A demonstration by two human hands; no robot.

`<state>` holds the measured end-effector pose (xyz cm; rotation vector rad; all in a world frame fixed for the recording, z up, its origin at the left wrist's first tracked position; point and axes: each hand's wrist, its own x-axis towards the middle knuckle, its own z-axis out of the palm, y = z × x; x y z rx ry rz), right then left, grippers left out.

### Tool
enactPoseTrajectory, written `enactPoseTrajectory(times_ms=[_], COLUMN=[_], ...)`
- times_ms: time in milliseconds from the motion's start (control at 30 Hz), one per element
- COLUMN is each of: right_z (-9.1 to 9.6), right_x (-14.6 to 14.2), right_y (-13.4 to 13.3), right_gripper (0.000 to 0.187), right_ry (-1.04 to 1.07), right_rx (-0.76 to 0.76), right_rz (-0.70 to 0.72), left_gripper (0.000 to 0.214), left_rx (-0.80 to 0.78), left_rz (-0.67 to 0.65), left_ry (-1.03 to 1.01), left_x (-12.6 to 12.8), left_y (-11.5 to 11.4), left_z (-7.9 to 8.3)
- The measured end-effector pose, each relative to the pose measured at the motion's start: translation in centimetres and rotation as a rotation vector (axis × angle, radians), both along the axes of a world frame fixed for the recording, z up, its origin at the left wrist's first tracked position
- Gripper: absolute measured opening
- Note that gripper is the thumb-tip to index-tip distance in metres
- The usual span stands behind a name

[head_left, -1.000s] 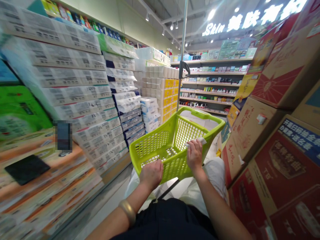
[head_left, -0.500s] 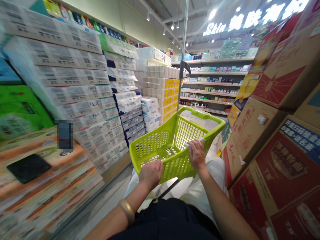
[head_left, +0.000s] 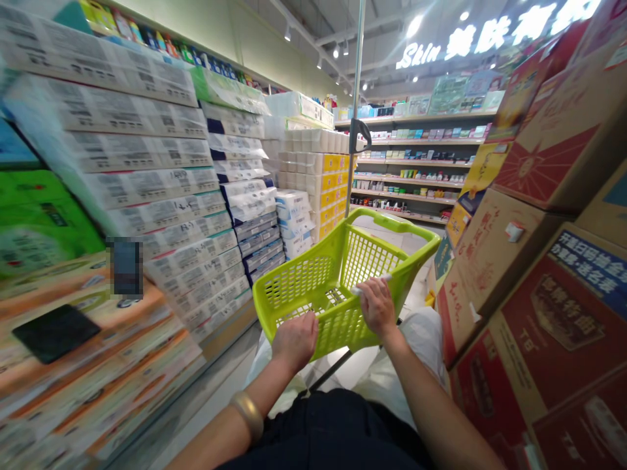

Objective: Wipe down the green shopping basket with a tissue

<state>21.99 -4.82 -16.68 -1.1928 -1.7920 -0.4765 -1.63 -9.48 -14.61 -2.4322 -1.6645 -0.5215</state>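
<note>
Our left hand [head_left: 295, 341]: fingers [head_left: 307, 325] curled shut over near rim of green basket [head_left: 294, 281]. Our right hand [head_left: 376, 305]: fingers closed on white cloth [head_left: 385, 279], pressed to basket's right rim, farther along than left hand. Basket dead ahead of us, raised off floor, long axis running away down aisle. Cartons [head_left: 539, 163] close on right, tissue packs [head_left: 161, 196] on left.

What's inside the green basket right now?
Green basket: only bare mesh floor shows, no goods. Right hand holds a white cloth at its right rim. Nearest floor strip is hidden by the near wall and left hand.
</note>
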Motion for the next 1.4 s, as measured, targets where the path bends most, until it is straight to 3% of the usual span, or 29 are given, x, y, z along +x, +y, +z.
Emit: enactPoseTrajectory(times_ms=[100, 167, 267, 400, 467, 600, 733, 800, 933, 1033, 1100, 1233, 1400], right_z=[1.3, 1.4, 0.4, -1.7, -2.1, -1.1, 0.4, 0.7, -0.2, -1.2, -1.5, -0.7, 0.4], right_x=[3.6, 3.7, 0.3, -6.0, -7.2, -4.3, 1.1, 2.0, -1.5, -5.7, -6.9, -4.1, 0.9], right_y=[1.7, 2.2, 1.3, -1.3, -2.3, -1.9, 0.1, 0.7, 0.1, -1.5, -2.2, -1.9, 0.0], right_gripper=[0.024, 0.024, 0.025, 0.026, 0.027, 0.025, 0.023, 0.023, 0.024, 0.024, 0.024, 0.022, 0.023], right_ry=[0.051, 0.120, 0.239, 0.190, 0.145, -0.017, 0.009, 0.054, 0.203, 0.145, 0.094, -0.030, 0.027], right_rx=[0.033, 0.047, 0.038, -0.040, -0.060, -0.052, -0.003, 0.006, -0.002, -0.067, -0.081, -0.059, -0.011], right_rz=[-0.106, -0.154, -0.180, -0.003, 0.047, 0.098, -0.042, -0.091, -0.164, -0.044, 0.024, 0.084, -0.058], left_gripper=[0.031, 0.031, 0.032, 0.030, 0.030, 0.030, 0.031, 0.031, 0.030, 0.028, 0.028, 0.028, 0.029], left_rx=[0.005, 0.006, 0.002, -0.018, -0.030, -0.037, -0.014, -0.006, -0.004, -0.013, -0.018, -0.015, 0.003], left_rz=[0.004, 0.005, 0.010, 0.018, 0.021, 0.021, 0.012, 0.011, 0.014, 0.013, 0.009, 0.011, 0.017], left_ry=[0.010, 0.013, 0.010, 0.040, 0.056, 0.053, 0.038, 0.043, 0.047, 0.056, 0.063, 0.068, 0.062], left_x=[0.2, 0.4, 0.5, 0.2, -0.1, -0.4, -0.2, 0.1, 0.3, 0.2, 0.0, -0.3, 0.1], left_y=[0.1, 0.1, 0.1, -0.1, -0.2, -0.3, -0.3, -0.2, -0.1, 0.0, -0.1, -0.2, -0.1], left_z=[0.0, 0.0, 0.0, 0.2, 0.2, 0.3, 0.2, 0.1, 0.1, 0.2, 0.3, 0.3, 0.0])
